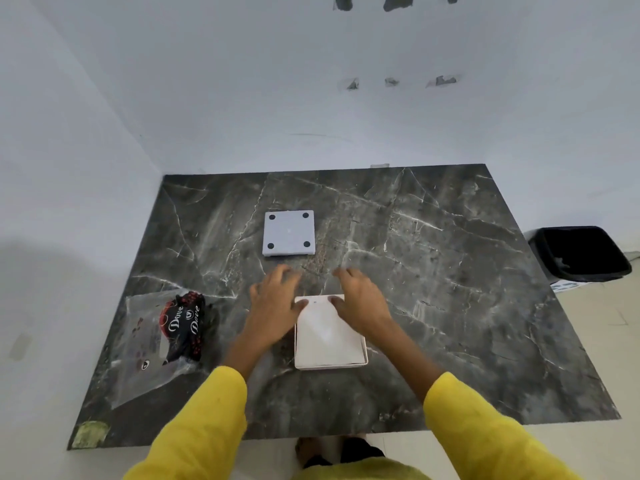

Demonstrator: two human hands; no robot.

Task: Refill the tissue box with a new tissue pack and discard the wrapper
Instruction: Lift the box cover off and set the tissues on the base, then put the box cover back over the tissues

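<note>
**Both hands on the white tissue box, Dove wrapper to the left**

The white tissue box (329,336) sits on the dark marble-patterned bench (450,271), directly under the person's two hands. Its upturned face shows white, with a raised rim along the near and right edges; whether that is tissue or a panel cannot be told. The left hand (275,303) lies at the box's far left corner, fingers spread and loose, thumb touching the box edge, gripping nothing. The right hand (360,303) rests on the far right part of the box, fingers likewise spread and open, thumb pressed on the top face. Both arms wear yellow sleeves (485,427).

Beyond the hands, a little apart from the fingertips, lies a square pale grey panel (289,233) with four black round pads at its corners, flat on the bench.

Well to the left of the left hand is a crumpled clear plastic wrapper (152,341) with a dark printed section reading "Dove" twice in white script, with red dots around it. Smaller print on the clear part is too blurred to read.

Far to the right of the right hand, off the bench on the floor, stands a black bin (581,254), its mouth open.
</note>
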